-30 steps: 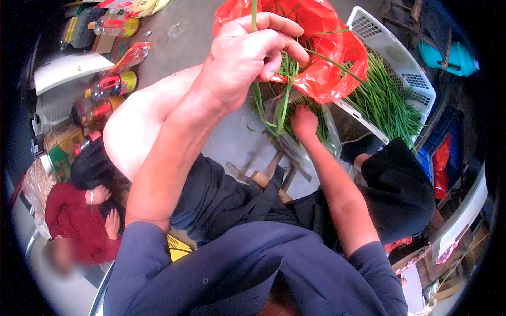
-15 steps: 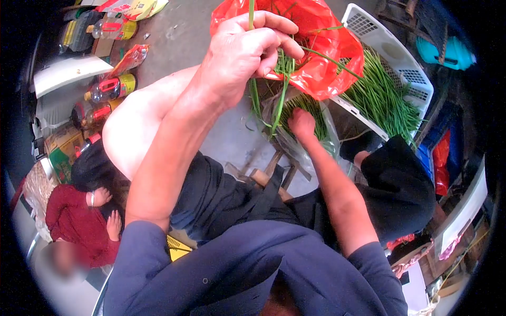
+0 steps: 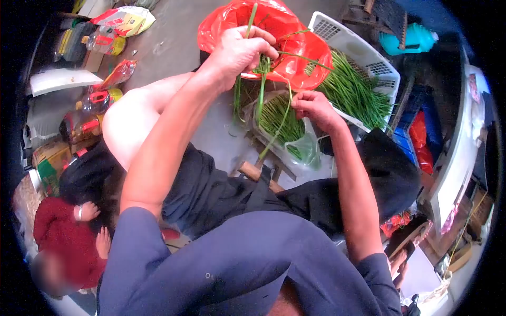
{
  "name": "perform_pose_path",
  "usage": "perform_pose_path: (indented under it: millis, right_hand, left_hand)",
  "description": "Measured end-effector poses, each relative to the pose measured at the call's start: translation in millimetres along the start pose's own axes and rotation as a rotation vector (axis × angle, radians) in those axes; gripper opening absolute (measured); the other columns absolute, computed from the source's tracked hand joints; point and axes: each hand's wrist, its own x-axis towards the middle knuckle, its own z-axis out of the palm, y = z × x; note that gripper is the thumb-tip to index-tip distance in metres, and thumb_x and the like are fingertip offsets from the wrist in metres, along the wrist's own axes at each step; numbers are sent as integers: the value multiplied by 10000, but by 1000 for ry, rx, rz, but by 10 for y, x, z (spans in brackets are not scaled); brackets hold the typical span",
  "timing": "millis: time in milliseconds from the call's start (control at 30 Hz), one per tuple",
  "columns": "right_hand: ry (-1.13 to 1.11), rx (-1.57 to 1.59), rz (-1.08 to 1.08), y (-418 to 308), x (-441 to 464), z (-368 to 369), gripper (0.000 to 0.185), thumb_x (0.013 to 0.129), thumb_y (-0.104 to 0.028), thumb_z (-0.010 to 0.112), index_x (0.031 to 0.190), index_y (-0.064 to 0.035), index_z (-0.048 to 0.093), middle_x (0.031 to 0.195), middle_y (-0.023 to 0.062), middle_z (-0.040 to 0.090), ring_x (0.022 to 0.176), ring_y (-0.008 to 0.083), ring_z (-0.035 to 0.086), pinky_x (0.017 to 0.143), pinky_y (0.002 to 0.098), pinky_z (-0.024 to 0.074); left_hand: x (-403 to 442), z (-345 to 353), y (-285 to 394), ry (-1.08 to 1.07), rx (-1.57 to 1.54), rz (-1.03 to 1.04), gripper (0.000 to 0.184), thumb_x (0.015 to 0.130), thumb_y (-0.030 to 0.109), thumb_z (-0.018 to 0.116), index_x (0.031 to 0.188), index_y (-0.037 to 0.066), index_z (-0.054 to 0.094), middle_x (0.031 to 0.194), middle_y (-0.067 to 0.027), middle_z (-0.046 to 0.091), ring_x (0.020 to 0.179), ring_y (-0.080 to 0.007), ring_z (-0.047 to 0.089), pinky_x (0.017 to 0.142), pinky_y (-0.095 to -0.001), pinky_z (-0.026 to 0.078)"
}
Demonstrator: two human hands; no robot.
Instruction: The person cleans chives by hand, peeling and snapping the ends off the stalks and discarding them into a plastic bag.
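My left hand [image 3: 242, 52] is closed around a few long green stalks [image 3: 251, 20] that look like garlic scapes. One rises above the fist, and others hang below it or reach to the right. Just behind the hand is an open red plastic bag [image 3: 224, 23] with greens inside. My right hand [image 3: 314, 109] pinches one thin green stalk [image 3: 278, 132] that trails down and left. Below the two hands lies a clear plastic bag [image 3: 312, 156] holding a bundle of green stalks [image 3: 282, 124].
A white plastic basket [image 3: 387, 60] at the upper right holds more green stalks [image 3: 350, 81]. Bottles [image 3: 100, 100] and cartons line the left side. A person in a maroon sweater [image 3: 58, 226] sits at the lower left. A wooden stool [image 3: 250, 171] shows between my legs.
My right hand has lifted out of the clear bag and now holds a thin stalk. My left hand keeps its stalks. The whole view has shifted slightly.
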Motion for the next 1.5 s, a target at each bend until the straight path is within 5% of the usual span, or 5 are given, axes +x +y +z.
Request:
perform_pose_path:
  millis: [433,1133,1500]
  right_hand:
    - [-24,280,-218,-697,-435,266,165,815,-142,672,925,-24,638,791,-2,621,648,81,553,617,216,459]
    - [66,243,-240,-578,-248,326,206,901,-237,598,931,-39,645,790,-4,626,636,66,553,604,223,477]
    - [223,97,-418,-612,-218,435,161,824,-174,690,839,-19,647,700,2,611,588,66,537,543,220,428]
  left_hand:
    - [-138,310,-174,-323,47,-171,220,796,157,698,978,43,653,677,49,560,500,-19,401,444,-177,289]
    - [14,209,-230,-229,-92,-295,130,821,162,688,849,81,590,685,21,601,461,-20,440,399,-173,265]
    - [29,223,-293,-184,14,-268,132,804,171,714,839,81,624,642,50,550,481,-25,438,427,-176,290]
